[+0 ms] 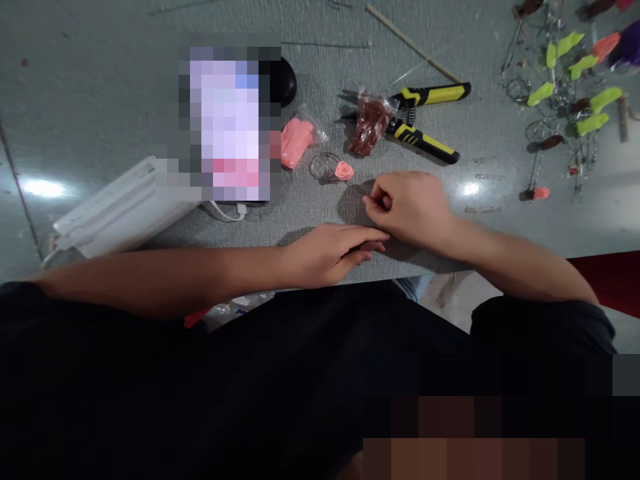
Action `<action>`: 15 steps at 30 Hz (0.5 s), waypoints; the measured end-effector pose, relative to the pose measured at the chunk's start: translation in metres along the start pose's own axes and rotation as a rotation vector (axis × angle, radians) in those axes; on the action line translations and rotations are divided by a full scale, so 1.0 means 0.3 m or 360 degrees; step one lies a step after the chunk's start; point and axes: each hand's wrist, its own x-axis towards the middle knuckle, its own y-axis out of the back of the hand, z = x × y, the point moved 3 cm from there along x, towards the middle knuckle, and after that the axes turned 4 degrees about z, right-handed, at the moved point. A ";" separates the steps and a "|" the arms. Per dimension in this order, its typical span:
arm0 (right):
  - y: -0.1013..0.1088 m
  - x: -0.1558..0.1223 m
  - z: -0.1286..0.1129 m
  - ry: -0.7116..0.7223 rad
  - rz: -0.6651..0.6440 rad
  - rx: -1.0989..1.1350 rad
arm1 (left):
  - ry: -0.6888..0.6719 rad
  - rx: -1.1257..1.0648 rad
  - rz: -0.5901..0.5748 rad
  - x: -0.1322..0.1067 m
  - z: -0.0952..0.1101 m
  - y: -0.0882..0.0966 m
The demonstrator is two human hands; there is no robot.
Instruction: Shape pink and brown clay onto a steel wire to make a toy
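Near the front edge of the table, my left hand (336, 255) lies with its fingers stretched to the right and the thumb below them; nothing shows in it. Its fingertips come up close under my right hand (414, 208), whose fingers are curled in. Whatever the right fingers hold, if anything, is hidden. Just beyond the hands sits a small pink clay rose (344, 171) beside a loop of dark twisted wire (320, 167). Past it are a bag of pink clay (297, 143) and a bag of brown clay (370, 123), the brown one lying over yellow-and-black pliers (430, 143).
A blurred lit screen (230, 120) stands left of the clay, beside a white box-like device (125, 207) with a cable (225, 213). A thin stick (413, 41) lies at the back. Wire pieces with yellow-green clay leaves (593, 124) spread over the right side.
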 end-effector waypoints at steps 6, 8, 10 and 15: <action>0.080 -0.029 0.024 0.0538 0.0280 0.0260 | 0.0133 -0.0221 0.0123 0.007 -0.001 0.017; 0.110 -0.061 0.012 0.1001 0.0450 0.0295 | 0.0182 -0.0215 0.0120 0.012 -0.001 0.025; 0.117 -0.101 -0.009 0.1442 0.0612 0.0258 | 0.0232 -0.0138 0.0142 0.016 -0.003 0.034; 0.059 -0.148 -0.040 0.1616 0.0814 -0.0148 | 0.0269 -0.0151 0.0262 0.022 -0.009 0.048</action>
